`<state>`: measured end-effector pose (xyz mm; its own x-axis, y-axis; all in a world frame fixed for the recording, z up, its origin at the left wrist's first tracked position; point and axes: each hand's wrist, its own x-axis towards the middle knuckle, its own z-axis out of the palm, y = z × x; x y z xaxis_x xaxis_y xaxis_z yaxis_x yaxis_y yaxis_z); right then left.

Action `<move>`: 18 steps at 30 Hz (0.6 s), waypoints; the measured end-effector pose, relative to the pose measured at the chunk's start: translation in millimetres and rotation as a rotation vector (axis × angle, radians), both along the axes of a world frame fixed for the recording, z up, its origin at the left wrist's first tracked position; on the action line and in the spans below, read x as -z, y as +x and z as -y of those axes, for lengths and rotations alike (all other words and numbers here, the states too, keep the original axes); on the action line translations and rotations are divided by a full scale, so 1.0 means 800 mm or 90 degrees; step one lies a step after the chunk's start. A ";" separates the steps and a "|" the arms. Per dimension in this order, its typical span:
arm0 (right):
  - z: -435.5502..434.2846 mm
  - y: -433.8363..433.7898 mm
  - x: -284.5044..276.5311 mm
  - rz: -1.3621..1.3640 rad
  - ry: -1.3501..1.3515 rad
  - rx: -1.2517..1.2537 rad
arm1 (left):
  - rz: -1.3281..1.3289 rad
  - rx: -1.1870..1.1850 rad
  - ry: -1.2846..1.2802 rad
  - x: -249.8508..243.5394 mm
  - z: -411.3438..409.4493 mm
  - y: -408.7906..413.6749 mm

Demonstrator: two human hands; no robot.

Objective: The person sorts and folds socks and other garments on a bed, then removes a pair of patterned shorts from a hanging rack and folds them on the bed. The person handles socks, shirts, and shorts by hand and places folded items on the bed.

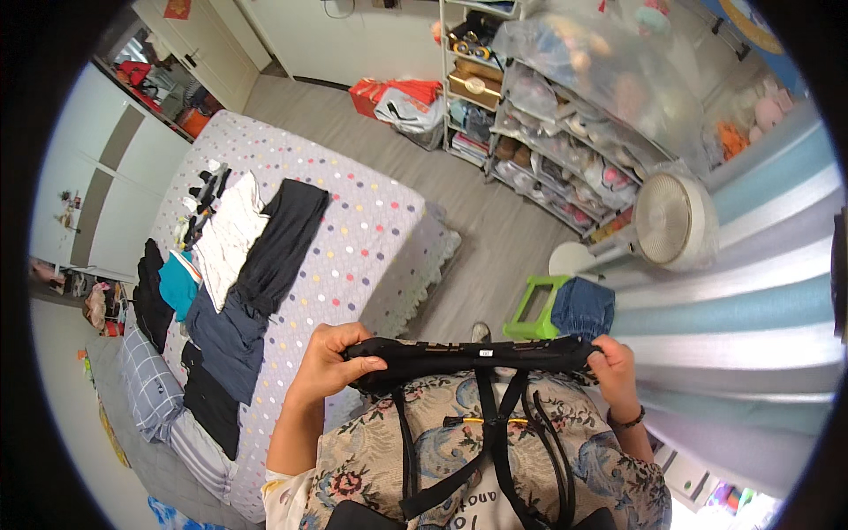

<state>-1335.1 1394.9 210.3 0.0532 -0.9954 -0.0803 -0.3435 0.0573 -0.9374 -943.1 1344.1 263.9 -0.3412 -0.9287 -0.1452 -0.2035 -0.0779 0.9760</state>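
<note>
A black garment (450, 354) is stretched level in front of my chest, a small white label at its middle. My left hand (338, 358) pinches one end between thumb and fingers. At the other end, my right hand (613, 368) grips the cloth, a dark bracelet on its wrist. Which kind of garment it is I cannot tell, as I see mostly its upper edge. To the left, on the dotted bedspread (358, 245), lie black trousers (285, 238), a white garment (232, 232), a dark blue-grey garment (228, 338) and a teal garment (177, 285).
Dark socks (211, 185) and more black clothes (211, 401) lie on the bed by the pillows (149, 377). Ahead right, a green plastic stool (530, 308) stands beside folded denim (583, 306). Beyond are a fan (669, 218), striped curtain (742, 311) and shoe rack (563, 159).
</note>
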 end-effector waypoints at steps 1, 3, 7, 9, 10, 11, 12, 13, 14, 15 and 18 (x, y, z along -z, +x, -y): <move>0.024 -0.005 -0.012 -0.033 -0.035 0.000 | 0.041 -0.015 -0.056 -0.010 0.011 -0.007; 0.069 -0.014 -0.031 -0.002 -0.155 -0.031 | 0.042 -0.036 -0.120 -0.021 0.034 -0.009; 0.138 -0.039 -0.054 0.023 -0.174 -0.042 | 0.083 0.097 -0.153 -0.034 0.083 -0.009; 0.168 -0.042 -0.066 0.021 -0.143 -0.028 | 0.091 0.135 -0.205 -0.034 0.103 -0.008; 0.183 -0.042 -0.069 -0.036 -0.190 -0.027 | 0.111 0.139 -0.241 -0.038 0.111 -0.004; 0.196 -0.049 -0.074 -0.062 -0.233 -0.078 | 0.133 0.141 -0.276 -0.042 0.119 0.001; 0.210 -0.057 -0.072 -0.050 -0.243 -0.111 | 0.150 0.118 -0.268 -0.044 0.129 0.001; 0.223 -0.063 -0.067 -0.031 -0.279 -0.122 | 0.185 0.097 -0.312 -0.039 0.144 0.003; 0.238 -0.064 -0.072 -0.048 -0.259 -0.131 | 0.211 0.050 -0.315 -0.038 0.158 -0.002; 0.254 -0.070 -0.061 -0.038 -0.303 -0.154 | 0.291 0.031 -0.420 -0.033 0.179 -0.004; 0.311 -0.043 -0.073 0.065 -0.245 -0.266 | 0.495 -0.136 -0.495 -0.012 0.249 -0.016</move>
